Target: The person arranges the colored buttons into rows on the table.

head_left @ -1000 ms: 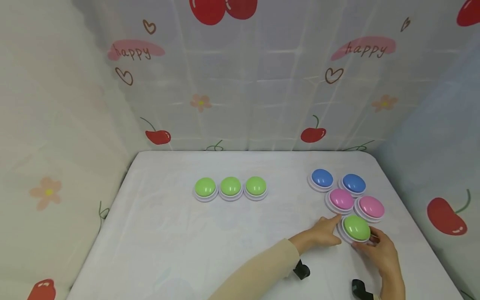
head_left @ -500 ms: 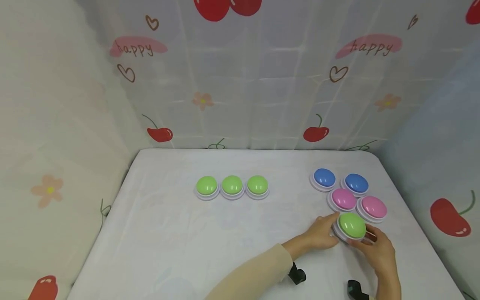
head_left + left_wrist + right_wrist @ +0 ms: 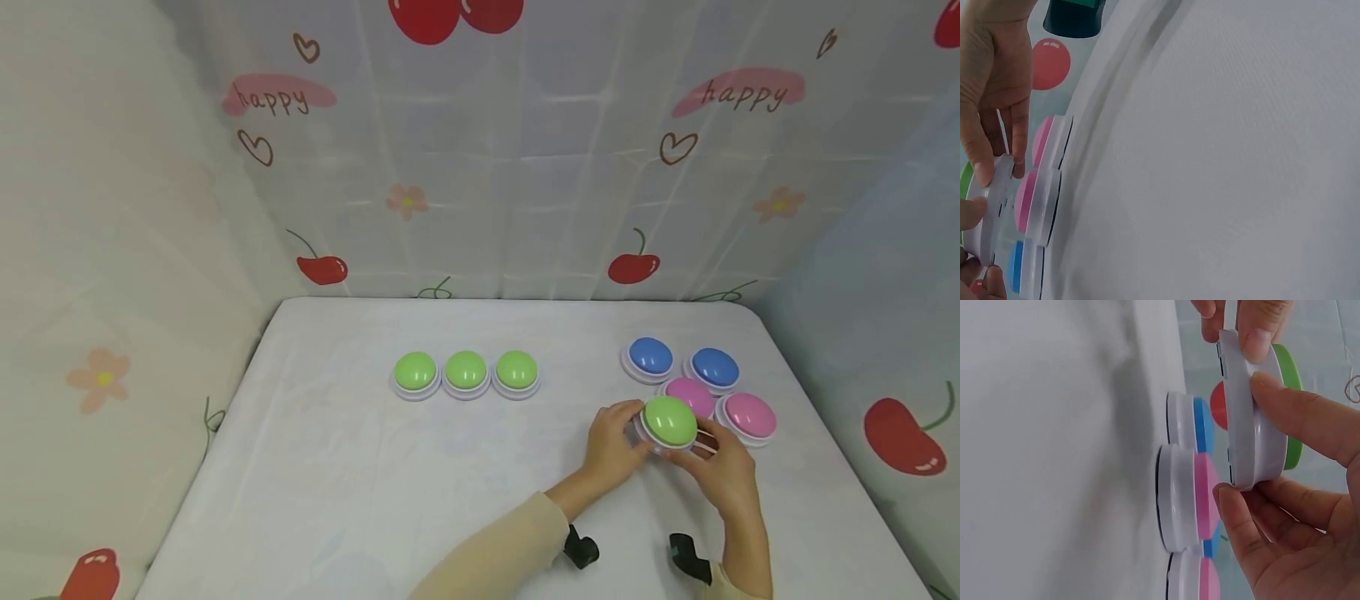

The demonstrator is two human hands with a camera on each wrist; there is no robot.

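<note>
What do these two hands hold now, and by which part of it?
The left hand and right hand hold a round, green-domed white plastic button by the sides of its base.

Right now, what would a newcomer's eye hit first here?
Probably the raised green button, held by the left hand and right hand above the white table. Next, three green buttons lined up left of centre, and two blue buttons beyond two pink buttons at the right. Behind, the cherry-printed backdrop.
</note>
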